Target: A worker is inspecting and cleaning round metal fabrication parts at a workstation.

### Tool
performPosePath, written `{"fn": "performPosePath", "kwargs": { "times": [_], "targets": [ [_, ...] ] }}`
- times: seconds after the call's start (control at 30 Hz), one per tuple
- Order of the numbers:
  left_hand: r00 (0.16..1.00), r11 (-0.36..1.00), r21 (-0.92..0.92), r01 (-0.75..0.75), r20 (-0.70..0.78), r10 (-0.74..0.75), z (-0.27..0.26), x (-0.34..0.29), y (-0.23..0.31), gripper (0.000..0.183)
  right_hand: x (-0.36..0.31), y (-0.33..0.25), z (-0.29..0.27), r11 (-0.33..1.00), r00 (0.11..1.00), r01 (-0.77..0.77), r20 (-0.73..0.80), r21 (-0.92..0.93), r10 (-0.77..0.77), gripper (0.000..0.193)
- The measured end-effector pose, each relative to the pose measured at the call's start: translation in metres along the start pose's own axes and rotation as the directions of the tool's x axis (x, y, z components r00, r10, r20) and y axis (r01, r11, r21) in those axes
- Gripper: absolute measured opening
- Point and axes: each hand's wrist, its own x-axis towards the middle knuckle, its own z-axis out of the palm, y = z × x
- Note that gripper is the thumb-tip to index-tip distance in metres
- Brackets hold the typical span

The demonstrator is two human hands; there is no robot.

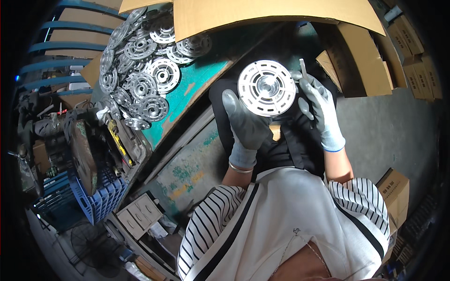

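A round silver metal disc (267, 88), with slots around its face and a raised hub in the middle, is held over my lap. My left hand (251, 126), in a grey-coated work glove, grips it at its lower left edge, the thumb up at the side and the other fingers hidden behind it. Just right of the disc, my gloved right hand (320, 100) is closed around a thin flat metal tool (303, 69), whose upper end sticks up past the fingers. What kind of tool it is, I cannot make out.
Several similar discs (163, 76) lie heaped on a green worktable (185, 89) at the left. An open cardboard box (276, 14) spans the far side, with more cartons (358, 61) at right. Lower left are a blue crate (101, 199) and a floor fan (93, 246).
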Motion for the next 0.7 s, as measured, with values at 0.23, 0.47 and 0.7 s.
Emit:
{"fn": "performPosePath", "kwargs": {
  "times": [0.23,0.47,0.7],
  "targets": [
    [0.982,0.848,-0.502,0.169,0.157,-0.102,-0.025,0.007,-0.003,0.077,0.005,0.007,0.002,1.000,0.999,-0.022,0.024,-0.021,0.023,0.033],
    [0.998,0.901,-0.431,0.056,0.047,-0.039,-0.023,0.009,0.002,0.080,0.006,0.009,0.010,0.996,0.998,-0.054,0.028,-0.068,0.056,0.037],
    [0.987,0.991,-0.132,-0.039,-0.162,0.017,-0.022,0.004,0.004,0.082,0.007,0.015,0.017,0.999,0.999,-0.041,0.028,-0.023,0.041,0.040]
  ]
}}
